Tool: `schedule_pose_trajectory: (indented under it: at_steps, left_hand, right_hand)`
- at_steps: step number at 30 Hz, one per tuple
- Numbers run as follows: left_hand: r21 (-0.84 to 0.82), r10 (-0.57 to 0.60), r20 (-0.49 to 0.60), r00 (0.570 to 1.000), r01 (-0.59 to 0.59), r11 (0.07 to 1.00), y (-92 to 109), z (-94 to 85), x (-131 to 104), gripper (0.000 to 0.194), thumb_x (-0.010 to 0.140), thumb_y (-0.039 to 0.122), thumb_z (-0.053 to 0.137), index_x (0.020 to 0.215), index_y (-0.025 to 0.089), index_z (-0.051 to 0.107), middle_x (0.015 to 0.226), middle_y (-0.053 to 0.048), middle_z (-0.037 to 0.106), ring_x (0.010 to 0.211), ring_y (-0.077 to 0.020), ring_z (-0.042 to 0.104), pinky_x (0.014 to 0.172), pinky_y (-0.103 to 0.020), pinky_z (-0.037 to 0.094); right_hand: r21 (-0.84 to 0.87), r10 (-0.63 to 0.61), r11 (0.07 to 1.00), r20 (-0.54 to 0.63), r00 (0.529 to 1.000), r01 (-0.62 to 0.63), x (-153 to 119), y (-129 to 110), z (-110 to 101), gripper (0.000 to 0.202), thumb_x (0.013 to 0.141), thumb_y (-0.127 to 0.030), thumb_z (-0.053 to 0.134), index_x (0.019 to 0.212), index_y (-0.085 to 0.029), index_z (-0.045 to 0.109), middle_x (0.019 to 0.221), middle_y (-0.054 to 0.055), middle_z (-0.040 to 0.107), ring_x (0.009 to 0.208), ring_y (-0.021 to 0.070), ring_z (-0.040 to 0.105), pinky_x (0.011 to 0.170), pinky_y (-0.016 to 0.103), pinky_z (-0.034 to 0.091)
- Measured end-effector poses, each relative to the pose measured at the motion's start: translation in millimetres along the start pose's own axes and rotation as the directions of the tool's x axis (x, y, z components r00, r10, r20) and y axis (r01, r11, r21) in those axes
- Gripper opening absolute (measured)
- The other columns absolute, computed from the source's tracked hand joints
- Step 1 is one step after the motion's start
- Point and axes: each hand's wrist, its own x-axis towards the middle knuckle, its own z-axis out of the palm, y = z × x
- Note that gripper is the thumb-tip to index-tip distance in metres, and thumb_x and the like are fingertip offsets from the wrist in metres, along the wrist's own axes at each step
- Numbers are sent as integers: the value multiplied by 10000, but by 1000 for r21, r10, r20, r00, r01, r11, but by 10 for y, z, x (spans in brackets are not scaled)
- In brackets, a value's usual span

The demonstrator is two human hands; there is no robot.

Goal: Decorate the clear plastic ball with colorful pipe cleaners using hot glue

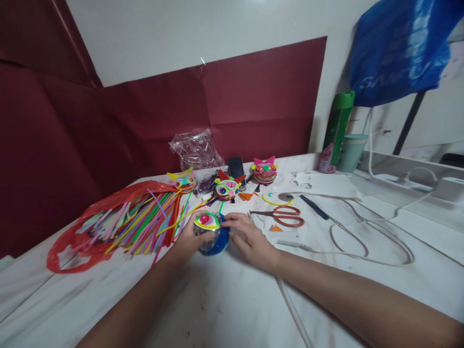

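A round ball [213, 245], part clear and part blue, is held just above the white table. On its upper left side is an eye shape [208, 220] with a red centre and white, yellow and green bands. My left hand [191, 238] grips the ball from the left, its thumb across the front below the eye. My right hand [250, 238] touches the blue side from the right with bent fingertips. Just behind stands a colourful decorated face [227, 187] with red horns. Whether anything small is between my right fingers is hidden.
Pipe cleaners [145, 222] lie on a red bag [58, 253] at left. Two more faces [183, 180] [265, 171] and a phone [236, 167] stand behind. Red-handled scissors [290, 216], a glue gun nozzle [290, 244], a cable [362, 251] and a dark-handled tool [313, 207] lie right.
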Motion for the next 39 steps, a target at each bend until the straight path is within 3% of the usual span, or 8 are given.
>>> schedule_pose_trajectory:
  at_steps: [2, 5, 8, 13, 21, 28, 33, 39]
  left_hand:
    - [-5, -18, -9, 1000, 18, 1000, -29, -19, 9, 741, 589, 324, 827, 1245, 235, 495, 1066, -54, 667, 961, -235, 631, 814, -307, 482]
    - [-18, -34, -14, 999, 34, 999, -60, -38, 17, 772, 606, 309, 818, 1286, 245, 458, 1077, -53, 675, 990, -237, 636, 841, -315, 489]
    - [-8, -43, -20, 999, 43, 999, -59, -39, 16, 799, 605, 303, 814, 1308, 239, 440, 1080, -58, 678, 997, -248, 641, 855, -338, 498]
    - [20, -43, -39, 998, 44, 999, -26, -21, 4, 755, 628, 326, 791, 1301, 228, 462, 1133, -72, 669, 1047, -257, 630, 896, -356, 491]
    - [47, -62, -81, 995, 66, 997, 43, 19, -37, 673, 672, 331, 740, 1284, 223, 481, 1129, -74, 673, 1023, -243, 641, 874, -351, 504]
    - [112, -49, -106, 993, 61, 992, 81, 51, -49, 641, 638, 346, 744, 1218, 224, 501, 1084, -53, 675, 1003, -250, 643, 842, -346, 522]
    - [232, 31, -90, 995, -9, 973, 70, 132, -97, 632, 613, 300, 751, 1186, 203, 502, 1082, -69, 656, 1014, -274, 634, 871, -392, 511]
    - [446, 257, -119, 959, -180, 877, 69, 269, -202, 660, 545, 209, 775, 1159, 200, 535, 1213, -100, 594, 1138, -307, 566, 994, -456, 429]
  right_hand:
    - [105, 113, 989, -65, 991, -106, 22, 14, -3, 203, 882, -177, 484, 1047, -228, 591, 1113, 98, 589, 1074, 223, 544, 892, 384, 461]
    - [161, 297, 948, -135, 945, -275, 47, 65, 0, 61, 834, -267, 541, 822, -209, 553, 857, 53, 602, 827, 199, 567, 728, 324, 458]
    - [230, 446, 882, -134, 885, -410, 60, 111, 5, 192, 805, -356, 535, 683, -216, 482, 638, -12, 508, 617, 156, 476, 598, 285, 393]
    - [365, 564, 788, -108, 818, -496, 88, 126, -11, 285, 756, -468, 574, 660, -210, 500, 572, -34, 487, 549, 133, 438, 552, 264, 359]
    - [350, 620, 770, -214, 754, -534, 204, 342, -261, 453, 747, -648, 547, 653, -204, 542, 641, 24, 606, 586, 161, 526, 597, 285, 402]
    - [249, 649, 761, -276, 709, -599, 208, 597, -487, 441, 765, -594, 523, 542, -215, 477, 501, -19, 477, 497, 151, 439, 529, 293, 348]
    - [224, 634, 771, -346, 692, -596, 190, 743, -492, 235, 680, -432, 557, 723, -201, 549, 656, -8, 556, 579, 155, 468, 572, 289, 378]
    - [201, 613, 786, -376, 695, -585, 173, 701, -472, 203, 666, -370, 514, 773, -202, 552, 695, 0, 567, 615, 163, 478, 604, 293, 382]
